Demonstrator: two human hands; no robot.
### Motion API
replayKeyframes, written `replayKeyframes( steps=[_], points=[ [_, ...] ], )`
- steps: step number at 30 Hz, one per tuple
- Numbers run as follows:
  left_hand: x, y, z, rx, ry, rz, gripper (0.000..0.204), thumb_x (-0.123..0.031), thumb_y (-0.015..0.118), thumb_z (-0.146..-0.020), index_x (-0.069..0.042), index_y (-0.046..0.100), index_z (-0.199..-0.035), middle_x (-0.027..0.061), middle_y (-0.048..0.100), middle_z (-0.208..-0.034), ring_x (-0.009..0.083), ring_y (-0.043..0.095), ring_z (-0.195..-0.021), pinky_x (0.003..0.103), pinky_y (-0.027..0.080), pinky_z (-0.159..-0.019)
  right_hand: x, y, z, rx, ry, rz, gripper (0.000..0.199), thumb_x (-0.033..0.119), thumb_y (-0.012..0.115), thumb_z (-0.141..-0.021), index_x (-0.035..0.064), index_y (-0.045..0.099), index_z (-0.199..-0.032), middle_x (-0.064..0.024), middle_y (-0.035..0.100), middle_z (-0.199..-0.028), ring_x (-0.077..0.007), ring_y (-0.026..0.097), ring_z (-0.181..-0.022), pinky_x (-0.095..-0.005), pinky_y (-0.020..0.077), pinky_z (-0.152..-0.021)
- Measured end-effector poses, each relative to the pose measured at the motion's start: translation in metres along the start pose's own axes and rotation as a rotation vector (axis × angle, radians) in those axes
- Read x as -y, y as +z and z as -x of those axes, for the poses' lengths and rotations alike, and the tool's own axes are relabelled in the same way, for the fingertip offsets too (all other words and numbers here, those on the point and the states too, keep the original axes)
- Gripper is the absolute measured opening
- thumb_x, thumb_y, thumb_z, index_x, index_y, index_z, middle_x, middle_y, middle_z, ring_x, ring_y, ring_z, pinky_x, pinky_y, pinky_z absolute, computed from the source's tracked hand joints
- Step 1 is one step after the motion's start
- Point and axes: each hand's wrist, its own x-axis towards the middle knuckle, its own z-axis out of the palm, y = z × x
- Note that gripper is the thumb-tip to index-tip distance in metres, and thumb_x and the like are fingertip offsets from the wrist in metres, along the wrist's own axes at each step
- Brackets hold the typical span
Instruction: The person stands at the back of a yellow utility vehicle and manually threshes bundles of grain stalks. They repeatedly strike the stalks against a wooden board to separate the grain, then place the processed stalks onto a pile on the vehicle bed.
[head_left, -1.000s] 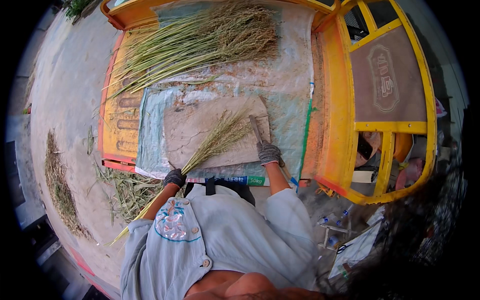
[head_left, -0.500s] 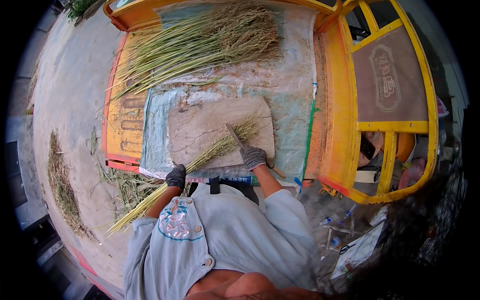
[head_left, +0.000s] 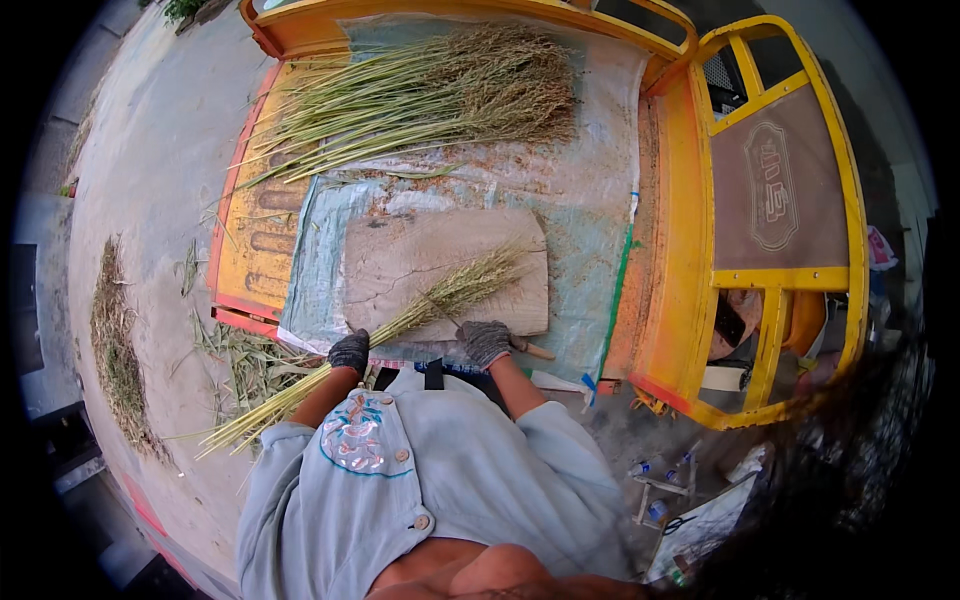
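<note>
Stalks [head_left: 392,328] are filling my left hand [head_left: 350,352], its gloved fingers closing round them beside the near edge of the board [head_left: 395,240], while my right hand [head_left: 485,342] is gripping a bladed tool [head_left: 537,351], which is apparently crossing the bundle. The seed heads [head_left: 485,277] are lying over the board and looking full, so I am judging this bundle unfinished. Brown specks [head_left: 570,200] are dusting the woven sheet [head_left: 595,260] around, suggesting some work is done. Farther out, a large pile [head_left: 400,105] of stalks is lying across the sheet and cart bed [head_left: 245,235]; whether it is finished or waiting, I cannot tell. Loose leaves [head_left: 265,375] are covering ground to my left.
</note>
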Motion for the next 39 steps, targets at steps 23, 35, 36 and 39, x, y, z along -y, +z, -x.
replayKeyframes(
  steps=[23,35,36,39],
  points=[
    [0.016,0.05,0.042,0.032,-0.187,0.29,0.023,-0.027,0.047,-0.084,-0.012,0.059,-0.097,0.0164,0.064,-0.088,0.0336,0.063,-0.085,0.047,0.048,-0.069,-0.072,0.039,0.089,-0.654,0.385,-0.547,0.047,0.044,0.042,-0.088,0.0014,0.062,-0.085,-0.0251,0.061,-0.081,-0.0426,0.059,-0.077,-0.0494,0.0455,-0.07],
    [0.001,0.025,0.076,0.023,-0.405,0.52,0.047,-0.037,0.069,-0.068,-0.007,0.061,-0.103,0.022,0.062,-0.094,0.0354,0.061,-0.091,0.044,0.048,-0.077,-0.067,0.011,0.022,-0.275,0.199,-0.074,0.041,0.044,0.041,-0.088,0.0066,0.058,-0.092,-0.0217,0.062,-0.086,-0.0389,0.061,-0.08,-0.0488,0.0472,-0.07],
    [0.012,0.041,0.079,-0.021,-0.433,0.515,0.049,-0.038,0.07,-0.068,-0.007,0.06,-0.103,0.0224,0.062,-0.094,0.0364,0.06,-0.09,0.044,0.048,-0.077,-0.039,-0.013,0.017,-0.255,0.229,-0.093,0.037,0.041,0.042,-0.087,0.0087,0.058,-0.091,-0.0209,0.063,-0.088,-0.0381,0.062,-0.078,-0.0488,0.0474,-0.069],
    [0.027,0.069,0.075,-0.228,-0.238,0.781,0.046,-0.04,0.071,-0.068,-0.007,0.06,-0.099,0.0213,0.063,-0.088,0.0403,0.06,-0.085,0.045,0.048,-0.07,-0.027,-0.025,0.0,-0.277,0.213,-0.096,0.037,0.04,0.044,-0.087,0.0073,0.058,-0.096,-0.0199,0.064,-0.09,-0.0369,0.061,-0.087,-0.0481,0.0475,-0.074]
  ],
)
